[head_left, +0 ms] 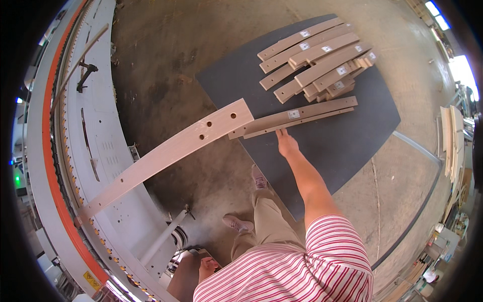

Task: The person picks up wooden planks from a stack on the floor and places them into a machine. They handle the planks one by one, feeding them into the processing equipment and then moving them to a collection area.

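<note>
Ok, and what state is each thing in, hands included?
Long pale board: drilled, one end at the machine, the other jutting out.
Machine: running or stopped, can't tell.
Board pile: stacked unevenly, several labelled.
Front two boards: side by side, apart from the pile.
Dark table: partly covered.
Right hand: fingertips at the front boards' near edge.
Left hand: partly visible, grip unclear.

The dark grey desk (352,151) carries a loose pile of labelled wooden boards (327,68); nearer the person lies a pair of drilled boards (322,109) side by side.
</note>
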`<action>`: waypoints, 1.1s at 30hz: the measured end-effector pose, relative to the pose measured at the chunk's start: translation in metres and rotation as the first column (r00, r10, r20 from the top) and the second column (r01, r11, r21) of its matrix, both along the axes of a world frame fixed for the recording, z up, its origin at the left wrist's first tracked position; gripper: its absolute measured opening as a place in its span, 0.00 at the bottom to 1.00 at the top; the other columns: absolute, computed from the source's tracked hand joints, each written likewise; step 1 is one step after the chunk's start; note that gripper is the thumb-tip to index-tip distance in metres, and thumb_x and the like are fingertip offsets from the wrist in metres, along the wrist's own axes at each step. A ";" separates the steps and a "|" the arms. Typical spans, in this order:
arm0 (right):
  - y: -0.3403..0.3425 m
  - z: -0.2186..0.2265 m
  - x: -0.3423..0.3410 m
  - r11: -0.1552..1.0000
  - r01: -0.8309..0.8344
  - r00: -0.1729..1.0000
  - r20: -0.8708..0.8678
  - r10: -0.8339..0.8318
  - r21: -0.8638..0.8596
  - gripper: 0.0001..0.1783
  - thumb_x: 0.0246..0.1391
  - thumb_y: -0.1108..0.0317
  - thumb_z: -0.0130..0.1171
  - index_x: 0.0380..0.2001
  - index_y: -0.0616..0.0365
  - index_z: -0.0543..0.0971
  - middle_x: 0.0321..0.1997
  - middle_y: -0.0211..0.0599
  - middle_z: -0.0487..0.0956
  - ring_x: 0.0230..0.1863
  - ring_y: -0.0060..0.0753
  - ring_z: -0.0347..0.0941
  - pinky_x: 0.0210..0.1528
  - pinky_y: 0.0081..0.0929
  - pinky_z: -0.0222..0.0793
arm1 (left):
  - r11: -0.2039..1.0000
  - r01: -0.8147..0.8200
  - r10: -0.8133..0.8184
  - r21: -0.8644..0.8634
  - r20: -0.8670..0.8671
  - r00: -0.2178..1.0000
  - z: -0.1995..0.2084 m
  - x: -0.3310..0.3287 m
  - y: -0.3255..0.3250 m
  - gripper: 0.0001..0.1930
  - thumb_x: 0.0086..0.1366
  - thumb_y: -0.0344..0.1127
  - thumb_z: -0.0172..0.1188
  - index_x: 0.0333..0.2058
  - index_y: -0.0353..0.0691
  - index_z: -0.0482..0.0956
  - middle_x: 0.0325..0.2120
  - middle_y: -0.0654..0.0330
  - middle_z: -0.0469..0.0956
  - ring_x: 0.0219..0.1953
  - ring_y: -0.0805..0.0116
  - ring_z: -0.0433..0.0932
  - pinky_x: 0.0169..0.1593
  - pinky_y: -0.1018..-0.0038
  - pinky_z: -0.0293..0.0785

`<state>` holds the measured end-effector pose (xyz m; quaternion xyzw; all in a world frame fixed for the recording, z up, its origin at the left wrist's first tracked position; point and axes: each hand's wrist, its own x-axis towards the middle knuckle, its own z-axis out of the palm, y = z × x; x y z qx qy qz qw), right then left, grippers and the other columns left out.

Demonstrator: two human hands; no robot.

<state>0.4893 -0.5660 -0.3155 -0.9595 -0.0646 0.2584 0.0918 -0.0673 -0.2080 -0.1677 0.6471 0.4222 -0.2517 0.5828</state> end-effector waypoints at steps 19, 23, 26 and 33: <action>-0.018 -0.037 0.089 0.804 -0.508 0.842 0.018 0.539 -0.308 0.79 0.18 0.43 0.81 0.72 0.51 0.45 0.61 0.40 0.65 0.66 0.43 0.59 0.71 0.69 0.39 | 0.955 -0.294 0.295 0.045 -0.279 0.914 0.053 0.153 -0.049 0.14 0.73 0.42 0.50 0.48 0.37 0.71 0.39 0.54 0.81 0.39 0.68 0.82 0.44 0.73 0.77; -0.024 -0.045 0.095 0.851 -0.511 0.859 -0.123 0.497 -0.126 0.59 0.20 0.52 0.82 0.60 0.52 0.65 0.54 0.34 0.67 0.60 0.38 0.63 0.72 0.61 0.45 | 0.964 -0.264 0.255 0.012 -0.309 0.916 0.050 0.160 -0.052 0.14 0.74 0.42 0.50 0.49 0.38 0.71 0.39 0.55 0.81 0.39 0.68 0.81 0.44 0.73 0.77; -0.034 -0.048 0.086 0.868 -0.483 0.875 -0.045 0.481 -0.114 0.57 0.19 0.50 0.82 0.57 0.53 0.66 0.59 0.41 0.65 0.61 0.43 0.63 0.70 0.56 0.50 | 0.972 -0.233 0.219 -0.013 -0.290 0.932 0.043 0.166 -0.057 0.15 0.73 0.43 0.49 0.49 0.38 0.71 0.39 0.55 0.81 0.39 0.69 0.81 0.43 0.74 0.77; -0.046 -0.046 0.039 0.689 -0.647 0.728 0.005 0.686 -0.325 0.58 0.31 0.54 0.76 0.66 0.57 0.58 0.62 0.44 0.62 0.64 0.46 0.59 0.70 0.61 0.46 | 0.965 -0.261 0.249 -0.012 -0.261 0.933 0.033 0.175 -0.062 0.15 0.73 0.42 0.49 0.49 0.37 0.71 0.38 0.55 0.81 0.38 0.69 0.81 0.42 0.74 0.77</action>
